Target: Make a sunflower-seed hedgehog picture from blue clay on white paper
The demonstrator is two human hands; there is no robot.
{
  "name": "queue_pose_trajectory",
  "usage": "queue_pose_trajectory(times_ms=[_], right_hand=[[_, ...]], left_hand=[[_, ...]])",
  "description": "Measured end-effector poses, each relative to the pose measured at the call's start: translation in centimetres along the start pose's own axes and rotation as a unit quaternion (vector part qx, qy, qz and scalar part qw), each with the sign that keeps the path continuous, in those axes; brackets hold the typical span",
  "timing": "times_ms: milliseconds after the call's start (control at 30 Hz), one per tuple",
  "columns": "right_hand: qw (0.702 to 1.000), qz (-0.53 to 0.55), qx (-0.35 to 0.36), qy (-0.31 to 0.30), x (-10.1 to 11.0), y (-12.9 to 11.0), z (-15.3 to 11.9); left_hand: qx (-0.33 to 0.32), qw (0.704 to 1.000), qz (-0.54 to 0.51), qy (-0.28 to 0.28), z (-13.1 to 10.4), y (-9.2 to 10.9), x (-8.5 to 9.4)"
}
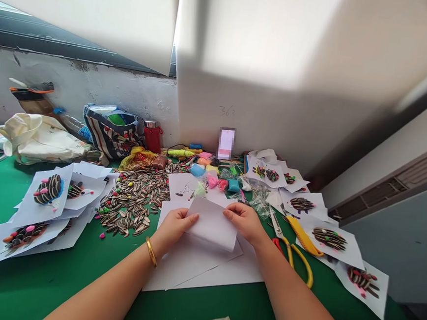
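A small sheet of white paper (212,225) is held up in front of me, tilted, by both hands. My left hand (173,228) grips its left edge, thumb on top; a gold bangle circles that wrist. On the opposite side, my right hand (244,221) pinches the upper right edge between thumb and fingers. Beneath lie larger white sheets (204,275), overlapping on the green table. Just beyond the hands is a sheet with a pencil sketch (180,184). Left of them spreads a heap of striped sunflower seeds (132,205).
Finished-looking seed pictures (48,191) pile up at left, with more (329,238) along the right. Yellow-handled scissors (289,250) and a yellow utility knife (303,236) lie right of my hand. Behind stand bagged coloured clay (215,180), a phone (226,144), a red bottle (152,136) and bags (114,130).
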State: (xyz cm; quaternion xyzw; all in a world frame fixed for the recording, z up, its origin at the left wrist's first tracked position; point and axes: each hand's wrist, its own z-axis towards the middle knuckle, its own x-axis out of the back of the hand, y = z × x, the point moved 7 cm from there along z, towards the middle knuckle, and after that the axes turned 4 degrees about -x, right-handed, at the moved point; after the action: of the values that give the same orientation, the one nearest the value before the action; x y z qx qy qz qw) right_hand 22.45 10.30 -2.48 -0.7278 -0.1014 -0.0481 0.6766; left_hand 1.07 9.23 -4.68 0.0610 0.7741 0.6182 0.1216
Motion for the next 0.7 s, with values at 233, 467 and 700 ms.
queue_pose_trajectory(times_ms=[233, 467, 700], right_hand=[[1.000, 0.004, -0.003, -0.006, -0.15, -0.30, -0.11], [1.000, -0.016, -0.003, -0.011, -0.14, -0.21, -0.14], [0.996, -0.053, -0.027, -0.066, -0.67, -0.40, -0.56]], left_hand=[[0.004, 1.000, 0.007, 0.006, -0.06, 0.21, 0.00], [0.005, 1.000, 0.016, 0.009, -0.05, 0.35, -0.03], [-0.003, 0.998, 0.057, -0.002, -0.13, 0.41, -0.13]])
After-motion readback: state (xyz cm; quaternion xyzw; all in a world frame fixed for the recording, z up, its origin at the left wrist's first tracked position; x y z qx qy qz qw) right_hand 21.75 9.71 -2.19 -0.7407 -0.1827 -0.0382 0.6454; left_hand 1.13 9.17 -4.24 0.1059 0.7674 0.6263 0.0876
